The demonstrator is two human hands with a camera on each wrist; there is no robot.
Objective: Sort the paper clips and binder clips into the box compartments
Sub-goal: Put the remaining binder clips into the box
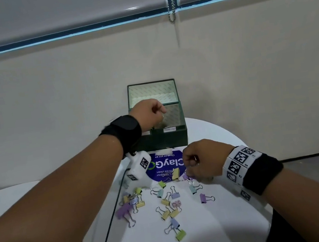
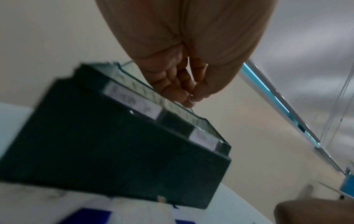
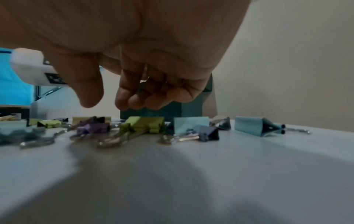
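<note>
clips [image 1: 167, 200]: pastel binder clips lie scattered flat on the white table [image 1: 222, 231], between the person and the box; no loose paper clips can be made out among them.
box [image 1: 169, 138]: dark green, lid up, at the far edge of the table; two labels on its front rim, text too blurred to read.
left hand [image 1: 149, 112]: over the box's left part, fingers [image 2: 172, 92] bunched and pointing down; a small metallic glint shows at the tips, but whether it grips anything cannot be told.
right hand [image 1: 199, 159]: hovers just above the far side of the pile, thumb and fingers [image 3: 134, 97] curled narrow with a gap between them; nothing seen in it.
key relation: nearest clips, a yellow clip [image 1: 176, 174] and a purple clip [image 1: 187, 177], lie directly below and slightly nearer the person than the right fingertips.
clip axis: handles of most point toward the person, bodies toward the box.
nearer hand: right, by a clear margin.
judgement: next pick looks like a short straight descent of the right hand.
</note>
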